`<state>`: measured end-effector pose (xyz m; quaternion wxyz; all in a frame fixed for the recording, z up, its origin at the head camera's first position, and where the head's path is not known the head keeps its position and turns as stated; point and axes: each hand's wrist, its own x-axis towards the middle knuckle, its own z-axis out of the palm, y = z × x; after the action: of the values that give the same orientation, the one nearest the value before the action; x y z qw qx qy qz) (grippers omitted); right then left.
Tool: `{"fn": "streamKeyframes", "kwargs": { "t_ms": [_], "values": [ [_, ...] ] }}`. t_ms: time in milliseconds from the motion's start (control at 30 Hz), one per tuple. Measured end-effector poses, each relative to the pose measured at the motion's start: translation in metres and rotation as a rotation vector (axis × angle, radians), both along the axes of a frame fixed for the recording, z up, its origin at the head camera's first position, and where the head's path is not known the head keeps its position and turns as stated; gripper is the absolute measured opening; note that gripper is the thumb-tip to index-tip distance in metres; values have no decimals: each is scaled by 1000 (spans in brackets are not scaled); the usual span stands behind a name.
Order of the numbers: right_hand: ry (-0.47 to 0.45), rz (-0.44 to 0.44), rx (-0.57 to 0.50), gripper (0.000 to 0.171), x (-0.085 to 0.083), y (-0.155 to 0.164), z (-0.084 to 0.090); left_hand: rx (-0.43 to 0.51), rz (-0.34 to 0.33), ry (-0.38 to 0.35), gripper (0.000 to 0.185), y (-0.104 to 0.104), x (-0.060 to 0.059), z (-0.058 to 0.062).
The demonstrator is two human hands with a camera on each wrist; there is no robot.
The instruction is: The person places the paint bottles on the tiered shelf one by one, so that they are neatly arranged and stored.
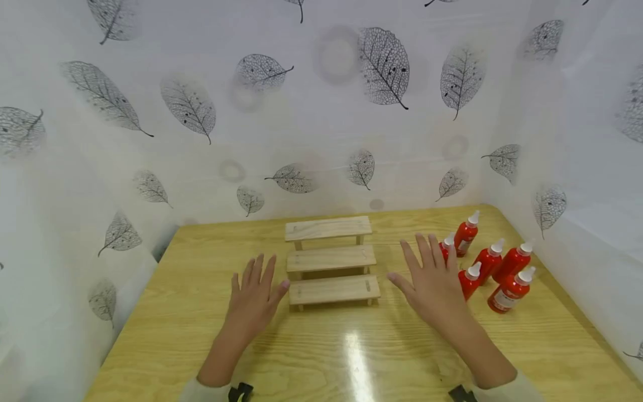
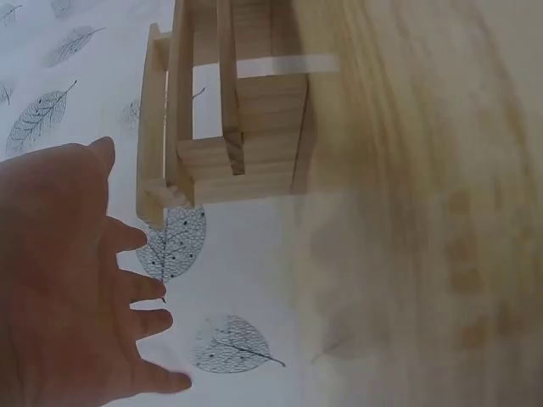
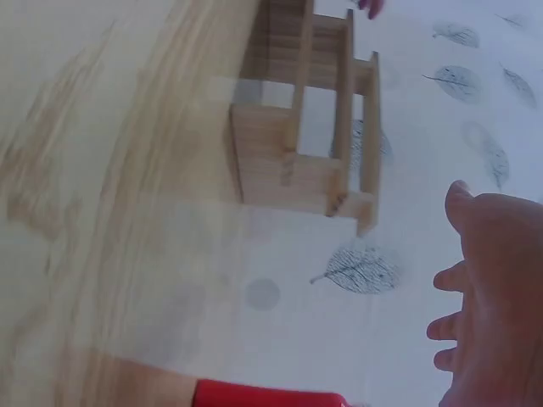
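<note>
We see the left hand (image 1: 253,298) and the right hand (image 1: 433,282) over the bench (image 1: 351,346), each grip wide with straight fingers, holding nothing. The three-step wooden rack (image 1: 330,259) stands between them, and red bottles (image 1: 494,271) stand just beside the right hand.

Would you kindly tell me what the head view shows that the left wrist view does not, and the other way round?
Only the head view shows the right hand, open beside six red bottles, and all three steps of the wooden rack from above.

Only the left wrist view shows the rack's underside and legs from the side.

Both show the left hand, open with fingers spread and holding nothing, the rack, the wooden table and the leaf-print wall.
</note>
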<state>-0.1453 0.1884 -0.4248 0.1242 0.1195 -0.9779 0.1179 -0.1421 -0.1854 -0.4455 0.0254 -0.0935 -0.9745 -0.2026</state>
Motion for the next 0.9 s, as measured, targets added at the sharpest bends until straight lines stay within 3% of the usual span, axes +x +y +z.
{"fn": "streamKeyframes", "kwargs": {
  "t_ms": [167,300,400,533,667,900],
  "values": [
    [119,-32,-119,69,19,21,17,358,4,-146,70,-1,1,-9],
    [192,-113,-342,58,33,41,24,642,27,-265,62,0,-1,-18],
    [146,-209,-525,57,42,54,24,786,35,-306,52,0,-4,-22],
    [11,-344,-703,61,46,67,17,903,26,-356,43,2,-7,-28],
    [-99,-441,-812,65,46,72,5,968,-39,-420,42,2,-7,-33],
    [-137,-461,-861,59,40,71,-10,1082,-119,-529,47,2,-6,-38]
  ]
}}
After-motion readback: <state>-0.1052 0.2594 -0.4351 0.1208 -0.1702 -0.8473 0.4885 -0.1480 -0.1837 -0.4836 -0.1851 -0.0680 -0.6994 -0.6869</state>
